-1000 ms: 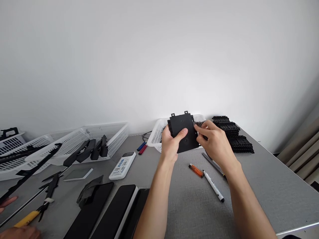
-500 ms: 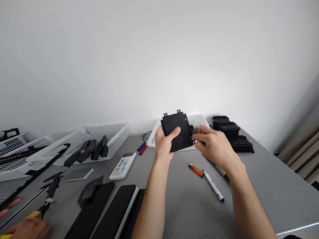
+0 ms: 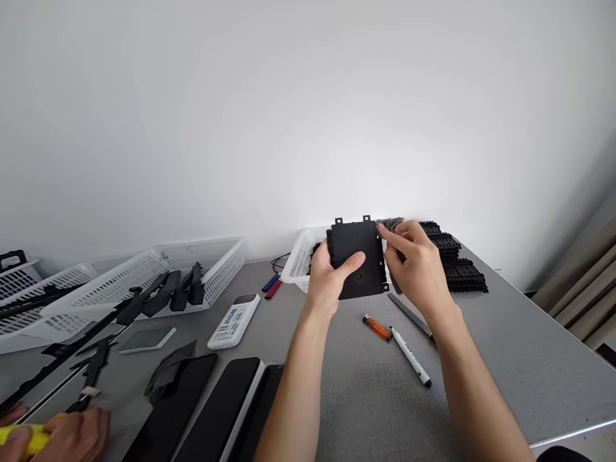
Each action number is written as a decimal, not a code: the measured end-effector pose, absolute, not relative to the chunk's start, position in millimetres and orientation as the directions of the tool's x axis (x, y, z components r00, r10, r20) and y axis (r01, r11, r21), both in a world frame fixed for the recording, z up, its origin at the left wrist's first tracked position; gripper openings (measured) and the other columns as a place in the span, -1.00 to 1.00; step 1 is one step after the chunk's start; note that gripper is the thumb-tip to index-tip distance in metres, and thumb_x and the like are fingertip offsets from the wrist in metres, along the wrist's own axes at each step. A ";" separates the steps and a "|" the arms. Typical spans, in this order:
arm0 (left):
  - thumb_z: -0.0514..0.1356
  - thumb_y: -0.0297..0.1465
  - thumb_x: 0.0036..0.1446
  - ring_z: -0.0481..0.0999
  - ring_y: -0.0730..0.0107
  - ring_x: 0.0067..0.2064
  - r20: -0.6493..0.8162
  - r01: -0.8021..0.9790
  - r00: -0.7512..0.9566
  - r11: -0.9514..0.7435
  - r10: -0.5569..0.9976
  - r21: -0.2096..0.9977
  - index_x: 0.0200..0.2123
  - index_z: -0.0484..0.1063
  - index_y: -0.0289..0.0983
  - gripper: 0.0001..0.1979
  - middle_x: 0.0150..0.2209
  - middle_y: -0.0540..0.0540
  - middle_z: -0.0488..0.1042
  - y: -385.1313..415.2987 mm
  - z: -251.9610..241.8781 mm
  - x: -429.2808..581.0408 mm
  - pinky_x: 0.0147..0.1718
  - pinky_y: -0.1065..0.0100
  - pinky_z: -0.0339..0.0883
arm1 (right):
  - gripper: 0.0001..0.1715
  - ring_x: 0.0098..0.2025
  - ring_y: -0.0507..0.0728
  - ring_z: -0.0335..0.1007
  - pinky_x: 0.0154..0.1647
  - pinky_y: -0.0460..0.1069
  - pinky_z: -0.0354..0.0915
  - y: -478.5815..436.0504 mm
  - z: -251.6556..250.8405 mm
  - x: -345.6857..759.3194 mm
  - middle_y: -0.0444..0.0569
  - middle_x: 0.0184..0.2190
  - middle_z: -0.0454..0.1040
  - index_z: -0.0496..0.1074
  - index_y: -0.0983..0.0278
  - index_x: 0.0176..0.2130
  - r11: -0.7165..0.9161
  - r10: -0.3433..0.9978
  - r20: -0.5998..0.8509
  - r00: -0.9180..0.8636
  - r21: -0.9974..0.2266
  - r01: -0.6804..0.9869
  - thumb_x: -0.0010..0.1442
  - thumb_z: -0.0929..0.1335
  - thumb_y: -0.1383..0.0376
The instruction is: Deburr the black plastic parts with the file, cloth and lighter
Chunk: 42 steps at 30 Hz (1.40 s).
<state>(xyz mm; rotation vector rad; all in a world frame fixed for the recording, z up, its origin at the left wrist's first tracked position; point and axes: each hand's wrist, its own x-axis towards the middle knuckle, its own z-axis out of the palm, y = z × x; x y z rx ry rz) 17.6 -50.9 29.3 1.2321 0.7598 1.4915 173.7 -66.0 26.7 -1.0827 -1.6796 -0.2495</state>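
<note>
My left hand (image 3: pixel 327 276) grips a flat black plastic plate (image 3: pixel 353 247) with two holed tabs on top and notched sides, its thumb lying across the face. At the plate's upper right edge is my right hand (image 3: pixel 414 256), fingers closed around a crumpled grey cloth-like piece (image 3: pixel 391 224); its exact kind is unclear. The index fingertip is close to the plate's edge; contact is hard to make out. Behind the plate, partly hidden, stands a white perforated basket (image 3: pixel 301 256) with dark parts in it.
Notched black plates (image 3: pixel 464 276) are stacked at right. An orange lighter (image 3: pixel 376 327), a white marker (image 3: pixel 410 357) and a cutter-like tool (image 3: pixel 409 313) lie below my hands. Phones (image 3: pixel 219 404) and a white power bank (image 3: pixel 234 321) lie left. Another person's hand (image 3: pixel 79 430) holds something yellow.
The plate and my left hand have shifted right, and the plate stands more upright. My right hand has moved up along its right edge. The co-worker's hands have shifted too.
</note>
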 end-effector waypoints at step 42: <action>0.19 -0.62 -0.05 0.01 -0.03 0.38 0.748 0.571 0.238 -0.712 0.620 0.408 -0.35 0.36 -0.17 -0.76 0.40 -0.07 0.03 -49.7 21.3 -2.0 0.22 -0.01 0.01 | -0.52 -0.45 0.01 0.39 -0.53 -0.12 0.31 -50.3 20.9 186.2 -0.10 -0.36 0.57 0.54 0.25 -0.07 0.091 0.974 0.149 -0.169 -0.946 -0.310 0.00 0.53 0.17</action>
